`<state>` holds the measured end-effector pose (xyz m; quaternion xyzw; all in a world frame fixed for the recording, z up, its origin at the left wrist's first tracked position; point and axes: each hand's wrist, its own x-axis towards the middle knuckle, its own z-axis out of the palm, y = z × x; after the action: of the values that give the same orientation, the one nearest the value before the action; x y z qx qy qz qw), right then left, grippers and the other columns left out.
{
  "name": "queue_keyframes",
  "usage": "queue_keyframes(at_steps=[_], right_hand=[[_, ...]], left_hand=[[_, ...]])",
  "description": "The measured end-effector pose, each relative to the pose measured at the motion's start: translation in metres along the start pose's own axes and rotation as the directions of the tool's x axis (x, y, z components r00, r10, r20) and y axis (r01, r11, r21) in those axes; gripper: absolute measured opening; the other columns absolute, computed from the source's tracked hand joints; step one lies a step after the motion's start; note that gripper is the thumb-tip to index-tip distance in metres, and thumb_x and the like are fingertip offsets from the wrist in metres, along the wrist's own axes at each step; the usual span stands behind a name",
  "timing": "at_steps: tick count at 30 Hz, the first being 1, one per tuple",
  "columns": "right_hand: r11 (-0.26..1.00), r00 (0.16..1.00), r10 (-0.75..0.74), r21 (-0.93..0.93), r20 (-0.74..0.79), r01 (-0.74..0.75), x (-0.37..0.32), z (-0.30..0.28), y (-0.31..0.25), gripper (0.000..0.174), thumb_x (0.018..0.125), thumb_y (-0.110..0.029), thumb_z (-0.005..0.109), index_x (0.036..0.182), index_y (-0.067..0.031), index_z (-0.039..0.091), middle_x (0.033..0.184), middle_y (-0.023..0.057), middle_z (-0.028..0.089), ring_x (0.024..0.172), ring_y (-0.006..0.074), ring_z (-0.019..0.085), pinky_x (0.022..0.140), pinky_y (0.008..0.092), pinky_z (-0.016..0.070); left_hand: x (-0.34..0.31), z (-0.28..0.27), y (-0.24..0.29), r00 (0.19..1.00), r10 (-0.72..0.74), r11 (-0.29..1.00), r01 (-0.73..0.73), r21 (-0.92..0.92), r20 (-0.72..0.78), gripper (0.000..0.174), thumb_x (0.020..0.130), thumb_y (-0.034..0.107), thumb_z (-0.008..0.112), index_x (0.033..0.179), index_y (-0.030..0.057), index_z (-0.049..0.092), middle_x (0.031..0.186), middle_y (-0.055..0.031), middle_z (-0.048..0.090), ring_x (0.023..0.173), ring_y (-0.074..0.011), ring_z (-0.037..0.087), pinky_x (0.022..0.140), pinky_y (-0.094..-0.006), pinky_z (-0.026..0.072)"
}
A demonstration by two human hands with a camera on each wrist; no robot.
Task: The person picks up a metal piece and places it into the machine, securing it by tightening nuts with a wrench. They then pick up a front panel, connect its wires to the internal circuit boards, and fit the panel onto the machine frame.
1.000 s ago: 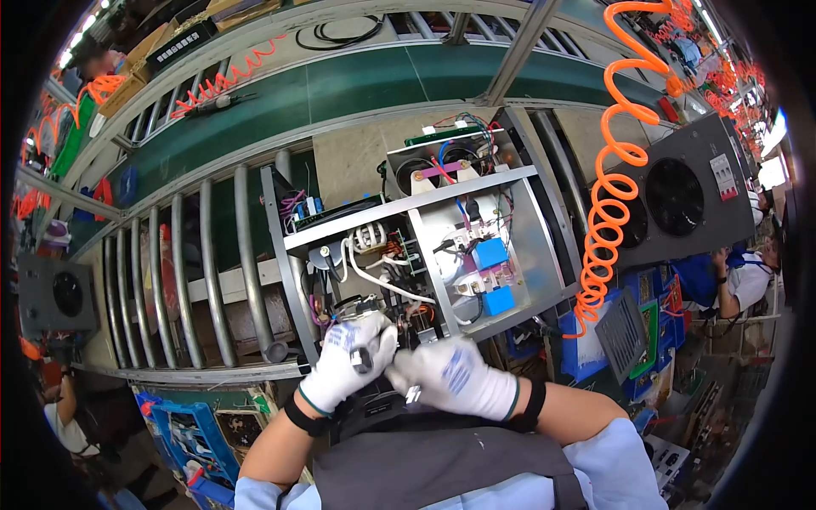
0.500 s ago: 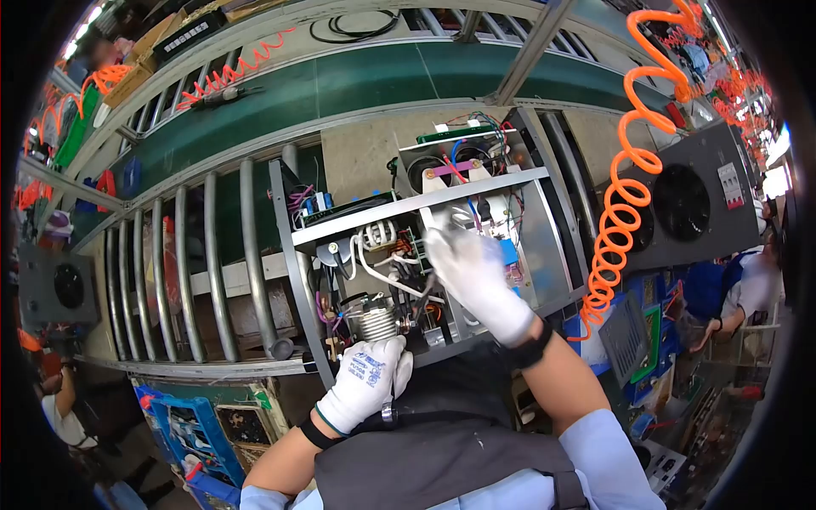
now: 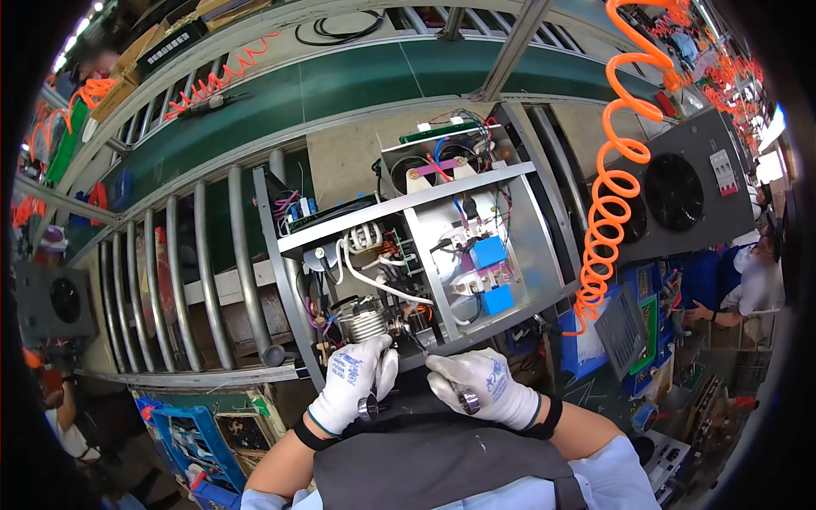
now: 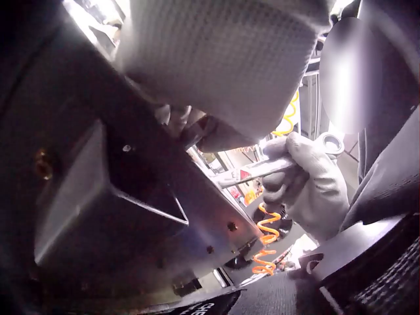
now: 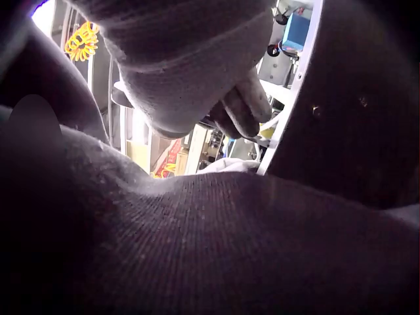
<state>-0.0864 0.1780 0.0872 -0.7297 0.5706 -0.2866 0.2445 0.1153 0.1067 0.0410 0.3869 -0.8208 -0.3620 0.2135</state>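
Both hands wear white gloves and are at the near wall of an open metal chassis [image 3: 319, 340]. My right hand [image 3: 489, 389] grips a wrench [image 4: 262, 169]; its ring end sticks out past the thumb in the left wrist view, and its other end points into the chassis. My left hand [image 3: 353, 382] curls round a second shiny ring-ended tool, a wrench [image 3: 367, 409] by its look, mostly hidden in the palm. Just beyond the left fingers sits a ribbed silver cylinder [image 3: 363, 324]. White cables [image 3: 382, 279] run behind it.
Two blue blocks [image 3: 489, 252] sit in the chassis's right compartment. A coiled orange air hose [image 3: 608, 208] hangs at right, before a grey fan unit [image 3: 676, 195]. Metal rollers [image 3: 208, 263] lie to the left. Blue parts bins [image 3: 586, 340] stand below the hose.
My right hand left my left hand, reached over the chassis, then came back to its near wall with the wrench. My left hand stayed near the ribbed cylinder, which has come into sight.
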Motion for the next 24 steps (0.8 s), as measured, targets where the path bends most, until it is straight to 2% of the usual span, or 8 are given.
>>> queue_keyframes(at_steps=[6,9,12,14,17,20,22,24], right_hand=[[0.996,0.996,0.084,-0.026,-0.011,-0.084,0.035,0.017,-0.005,0.010,0.084,-0.015,0.065,0.089,-0.0081,0.061,0.075,0.0071,0.063,0.066,0.0262,0.065,0.054,0.0365,0.0492],[0.820,0.976,-0.216,-0.548,-0.037,0.161,0.080,0.018,0.017,0.030,0.078,-0.012,0.062,0.108,-0.0084,0.058,0.084,0.0110,0.056,0.060,0.0254,0.060,0.049,0.0370,0.0478],[0.762,0.999,-0.034,-0.647,0.004,0.029,0.122,0.044,0.054,0.032,0.087,-0.023,0.055,0.116,-0.0095,0.056,0.087,0.0145,0.062,0.070,0.0327,0.065,0.064,0.0488,0.0513],[0.814,0.832,0.545,-0.301,0.103,-0.496,0.160,0.027,0.051,0.038,0.091,-0.035,0.048,0.097,-0.0019,0.065,0.088,0.0194,0.067,0.081,0.0368,0.067,0.069,0.0513,0.0524],[0.890,0.912,0.408,-0.239,0.041,-0.388,0.150,0.015,0.041,0.038,0.092,-0.036,0.047,0.095,-0.0032,0.067,0.086,0.0182,0.068,0.073,0.0376,0.066,0.069,0.0497,0.0512],[0.781,0.949,-0.280,-0.610,-0.145,0.137,0.104,-0.013,0.031,0.022,0.080,-0.006,0.060,0.101,-0.0107,0.062,0.095,0.0093,0.064,0.054,0.0223,0.057,0.051,0.0379,0.0477],[0.852,0.944,-0.311,-0.471,-0.107,0.227,0.073,-0.025,0.026,0.014,0.080,-0.004,0.061,0.093,-0.0087,0.063,0.084,0.0106,0.065,0.052,0.0244,0.059,0.047,0.0387,0.0458],[0.999,0.981,0.017,0.054,-0.195,-0.006,0.050,-0.026,-0.006,0.004,0.082,-0.008,0.061,0.084,-0.0067,0.064,0.068,0.0107,0.062,0.054,0.0270,0.061,0.048,0.0369,0.0467]], left_hand=[[-0.004,0.001,0.000,0.990,0.093,0.987,-0.107,0.123,0.110,0.018,0.081,0.009,0.062,0.097,0.0017,0.057,0.067,-0.0114,0.060,0.058,-0.0308,0.061,0.055,-0.0404,0.0470],[-0.009,0.007,-0.003,0.990,0.125,0.980,-0.133,0.145,0.064,0.023,0.079,0.008,0.064,0.100,0.0020,0.055,0.067,-0.0095,0.059,0.058,-0.0295,0.059,0.056,-0.0393,0.0462],[-0.013,0.010,-0.009,0.981,0.196,0.970,-0.194,0.150,-0.002,0.027,0.078,0.008,0.065,0.102,0.0018,0.054,0.066,-0.0088,0.058,0.056,-0.0287,0.058,0.056,-0.0387,0.0457],[-0.014,0.009,-0.008,0.976,0.218,0.963,-0.211,0.169,-0.026,0.028,0.078,0.008,0.065,0.103,0.0007,0.054,0.069,-0.0096,0.059,0.057,-0.0282,0.059,0.054,-0.0380,0.0459],[-0.014,0.012,-0.007,0.990,0.142,0.978,-0.137,0.160,-0.020,0.027,0.079,0.009,0.065,0.103,0.0004,0.055,0.069,-0.0105,0.060,0.056,-0.0279,0.060,0.054,-0.0382,0.0477],[-0.015,0.014,-0.008,0.986,0.147,0.979,-0.134,0.154,-0.074,0.024,0.081,0.011,0.064,0.101,0.0003,0.056,0.067,-0.0104,0.060,0.054,-0.0287,0.060,0.053,-0.0384,0.0487],[-0.012,0.008,-0.002,0.997,0.077,0.988,-0.078,0.136,0.009,0.024,0.082,0.011,0.064,0.101,-0.0002,0.055,0.066,-0.0096,0.060,0.054,-0.0288,0.061,0.052,-0.0378,0.0486],[-0.012,0.006,-0.003,0.995,0.096,0.988,-0.095,0.122,-0.002,0.024,0.082,0.012,0.063,0.101,-0.0004,0.055,0.066,-0.0094,0.060,0.054,-0.0286,0.061,0.052,-0.0380,0.0486]])
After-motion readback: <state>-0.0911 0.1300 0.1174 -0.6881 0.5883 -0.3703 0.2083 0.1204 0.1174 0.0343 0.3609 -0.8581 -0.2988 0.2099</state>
